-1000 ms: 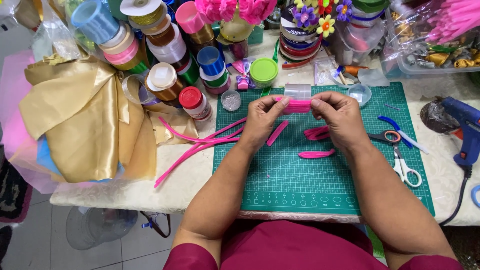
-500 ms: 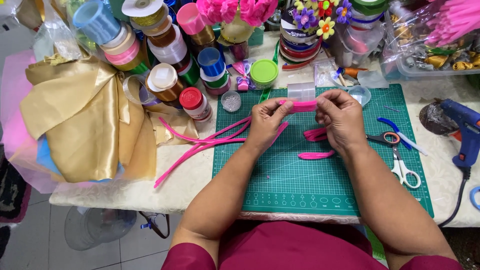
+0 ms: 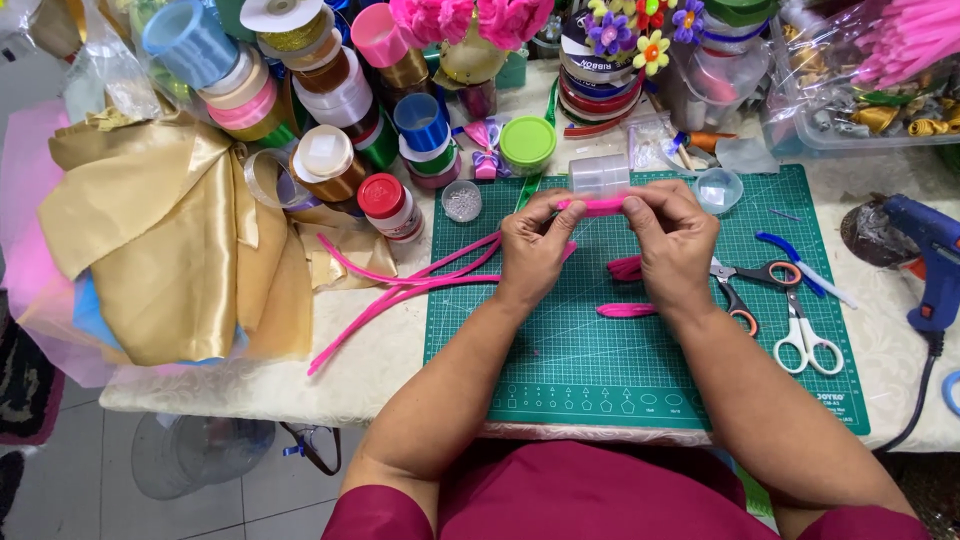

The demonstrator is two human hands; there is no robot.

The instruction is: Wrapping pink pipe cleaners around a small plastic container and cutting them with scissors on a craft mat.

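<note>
Together, both hands (image 3: 605, 240) pinch a fuzzy pink pipe cleaner (image 3: 597, 206) (bent flat) above the gridded green cutting mat (image 3: 600, 370).

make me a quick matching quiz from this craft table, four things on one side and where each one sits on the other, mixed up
Things:
1. pink pipe cleaner piece
2. scissors
3. gold fabric
4. blue glue gun

Places:
A. heaped at the left end of the table, off the cutting mat
B. pinched between the left hand and right hand
C. at the table's right edge, past the green cutting mat
D. lying on the mat, just right of the right hand

Pairs: 1-B, 2-D, 3-A, 4-C
</note>
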